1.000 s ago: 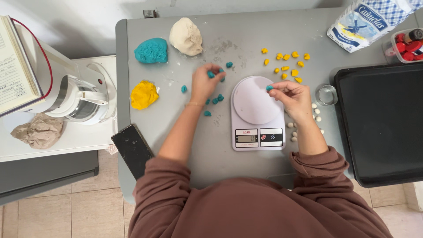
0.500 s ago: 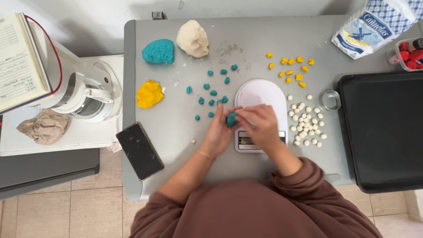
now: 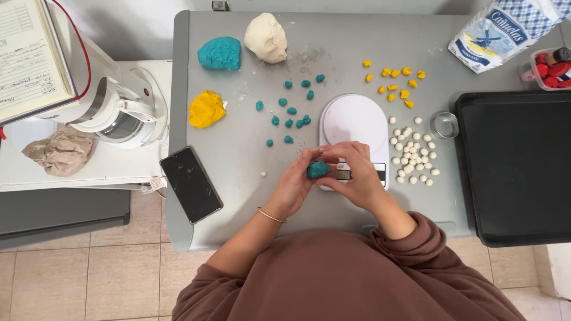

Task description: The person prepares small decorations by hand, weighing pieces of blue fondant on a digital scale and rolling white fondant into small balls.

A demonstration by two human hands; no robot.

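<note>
My left hand (image 3: 294, 185) and my right hand (image 3: 355, 176) meet over the near end of a white kitchen scale (image 3: 353, 122), both pinching one teal dough lump (image 3: 317, 170) between the fingers. Several small teal dough pieces (image 3: 291, 111) lie left of the scale. Several small yellow pieces (image 3: 395, 82) lie beyond it, and several small white balls (image 3: 412, 156) lie to its right. Larger lumps sit on the grey table (image 3: 238, 172): teal (image 3: 219, 53), cream (image 3: 266, 37) and yellow (image 3: 206, 109).
A black phone (image 3: 191, 183) lies at the table's near left. A black baking tray (image 3: 516, 164) fills the right side, with a small round cutter (image 3: 444, 125) beside it. A flour bag (image 3: 498, 34) and a tub of red-capped items (image 3: 552, 66) sit far right. A stand mixer (image 3: 113, 110) stands left.
Both hands have drawn back from the far small pieces to the near end of the scale and come together on a teal lump. The view shifted slightly.
</note>
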